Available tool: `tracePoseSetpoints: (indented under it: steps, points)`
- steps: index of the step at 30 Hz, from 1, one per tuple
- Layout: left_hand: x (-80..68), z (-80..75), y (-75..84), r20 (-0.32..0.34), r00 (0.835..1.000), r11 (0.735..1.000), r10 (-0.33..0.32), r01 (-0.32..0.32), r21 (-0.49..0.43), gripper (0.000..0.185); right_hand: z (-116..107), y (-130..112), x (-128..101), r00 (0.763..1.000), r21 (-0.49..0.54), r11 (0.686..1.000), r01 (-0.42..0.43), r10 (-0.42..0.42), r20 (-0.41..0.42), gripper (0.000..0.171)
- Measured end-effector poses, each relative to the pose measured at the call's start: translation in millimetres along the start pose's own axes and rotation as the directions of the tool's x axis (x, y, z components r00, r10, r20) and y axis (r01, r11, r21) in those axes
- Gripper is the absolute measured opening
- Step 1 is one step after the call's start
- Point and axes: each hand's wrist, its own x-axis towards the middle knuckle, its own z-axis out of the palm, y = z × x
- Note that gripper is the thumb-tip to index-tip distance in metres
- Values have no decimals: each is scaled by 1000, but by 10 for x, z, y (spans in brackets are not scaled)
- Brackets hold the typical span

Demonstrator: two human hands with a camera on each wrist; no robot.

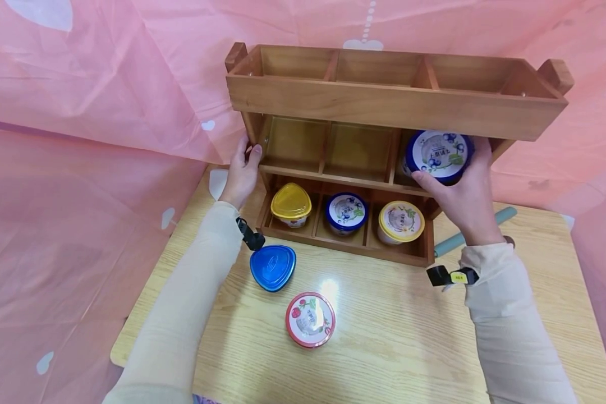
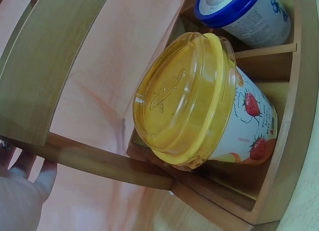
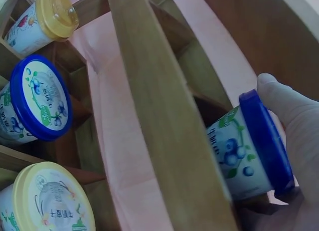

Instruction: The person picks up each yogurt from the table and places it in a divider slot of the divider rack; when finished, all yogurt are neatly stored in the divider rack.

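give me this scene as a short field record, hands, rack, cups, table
left hand: left hand grips the left side post of the wooden rack
right hand: right hand holds a blue-lidded cup at the middle tier's right compartment
bottom tier: yellow triangular-lidded cup, blue-lidded blueberry cup, yellow round-lidded cup
top tier: nothing visible inside
table: on the wooden table, a blue triangular lid and a red-rimmed cup

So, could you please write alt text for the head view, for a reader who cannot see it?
A person's right hand holds a blue-lidded cup at the middle tier's right compartment of a wooden three-tier rack, while the left hand grips the rack's left side. Three cups fill the bottom tier; a blue triangular lid and red-rimmed cup lie on the table.
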Motion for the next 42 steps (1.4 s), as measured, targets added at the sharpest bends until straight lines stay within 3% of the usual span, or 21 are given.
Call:
tracePoseSetpoints:
  steps: [11, 18, 25, 33, 42]
  points:
    - [7, 1, 15, 6, 1000, 1000, -13, 13, 3, 54, -192, -343, -401, 996, 125, 992, -5, 15, -83, 86]
    - [8, 4, 16, 5, 1000, 1000, -2, 2, -9, 54, -279, -410, -642, 998, 41, 999, -26, 28, -57, 86]
    - [-11, 6, 41, 1, 1000, 1000, -21, 21, 7, 55, -175, -271, -961, 997, -67, 996, 57, -54, 54, 93]
    - [-22, -8, 67, 0, 999, 999, -33, 33, 34, 56, 193, -9, -1323, 965, -129, 985, 118, -83, 250, 93]
    - [-29, 11, 59, -5, 1000, 999, -24, 24, 22, 55, 515, 267, -1729, 918, -13, 990, 142, -127, 375, 91]
